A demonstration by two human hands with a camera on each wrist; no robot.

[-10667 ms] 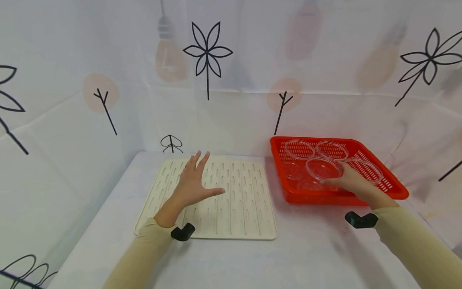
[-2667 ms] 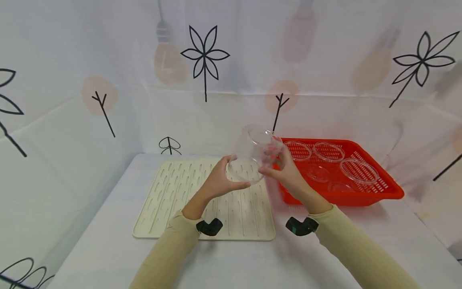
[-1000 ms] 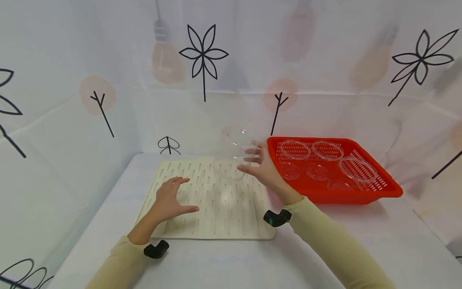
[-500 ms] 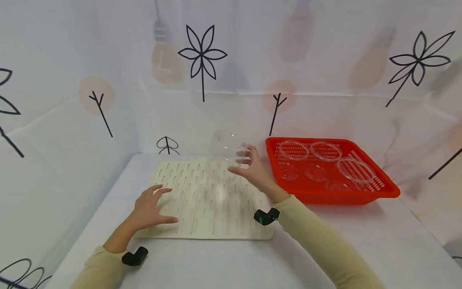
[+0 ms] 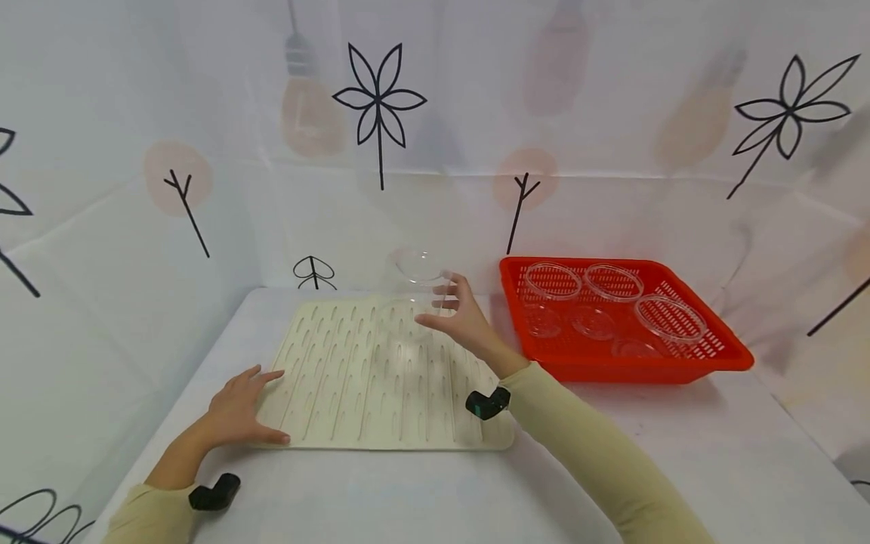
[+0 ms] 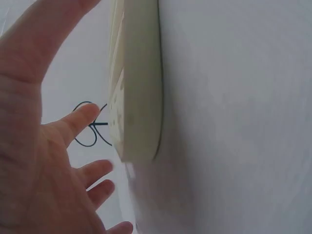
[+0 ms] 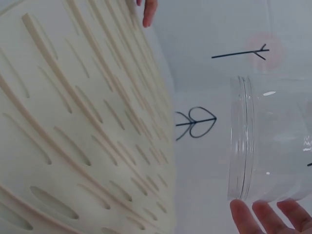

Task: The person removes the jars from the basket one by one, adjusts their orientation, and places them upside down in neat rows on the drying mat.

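Observation:
My right hand (image 5: pixel 465 317) grips a clear plastic jar (image 5: pixel 420 285) from its right side, thumb low and fingers round the wall. The jar hangs upside down above the back part of a cream ridged drying mat (image 5: pixel 381 378). In the right wrist view, the jar's threaded mouth (image 7: pixel 241 139) faces the mat, with a gap between, and fingertips (image 7: pixel 243 214) rest against its wall. At the mat's front left corner is my left hand (image 5: pixel 234 412), fingers spread, holding nothing. The left wrist view has its thumb and fingers beside the mat's thick edge (image 6: pixel 136 97).
To the right of the mat stands a red plastic basket (image 5: pixel 632 370) with several clear jars (image 5: pixel 669 317) inside. Both rest on a white-covered table (image 5: pixel 381 499). A white patterned cloth (image 5: pixel 448 211) rises behind and at the sides.
The right hand took the jar from the basket. Both hands held it tilted, then the left let go and moved left and toward me. The right carried the jar left over the mat.

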